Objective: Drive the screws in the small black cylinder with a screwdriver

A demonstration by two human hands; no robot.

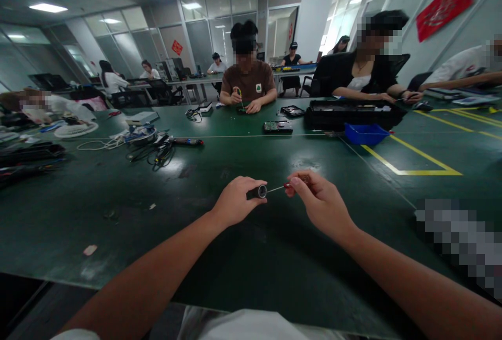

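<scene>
My left hand (237, 201) is closed on a small dark cylinder (262, 191), held between thumb and fingers. The cylinder's round, light-rimmed end faces me. In my right hand (319, 196) is a screwdriver (277, 189) with a thin metal shaft and a red part by the fingertips. Its shaft points left and reaches the edge of the cylinder; whether the tip touches it I cannot tell. Most of the handle is hidden in my fingers. Both hands are above the green table (219, 246).
Across the table sits a person in a brown shirt (249, 81). A blue bin (364, 134) and long black casing (353, 115) lie to the right, a hard drive (278, 126) ahead. Tangled cables (157, 151) and a white fan guard (76, 129) lie left.
</scene>
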